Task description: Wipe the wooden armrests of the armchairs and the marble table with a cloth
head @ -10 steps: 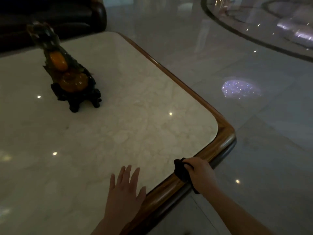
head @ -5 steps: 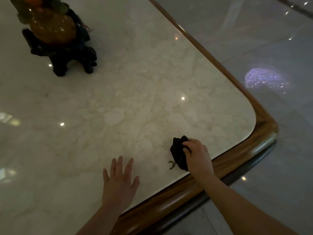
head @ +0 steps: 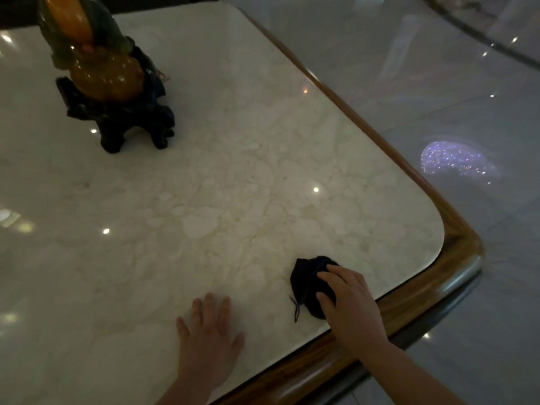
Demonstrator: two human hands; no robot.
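The marble table (head: 233, 176) is pale and veined, framed by a rounded wooden rim (head: 423, 299). A small dark cloth (head: 306, 285) lies bunched on the marble near the front right corner. My right hand (head: 350, 302) presses down on the cloth, its fingers curled over it. My left hand (head: 209, 331) rests flat on the marble to the left of the cloth, fingers spread, holding nothing. No armchair armrest shows clearly in this view.
A carved ornament (head: 102, 71) with orange stones on a dark footed stand sits at the back left of the table. Glossy tiled floor (head: 438, 97) surrounds the table on the right, with a sparkling light patch (head: 455, 162).
My right hand has carried the cloth from the wooden rim onto the marble, inward and leftward. My left hand stays flat on the table. The view has tilted down and closer.
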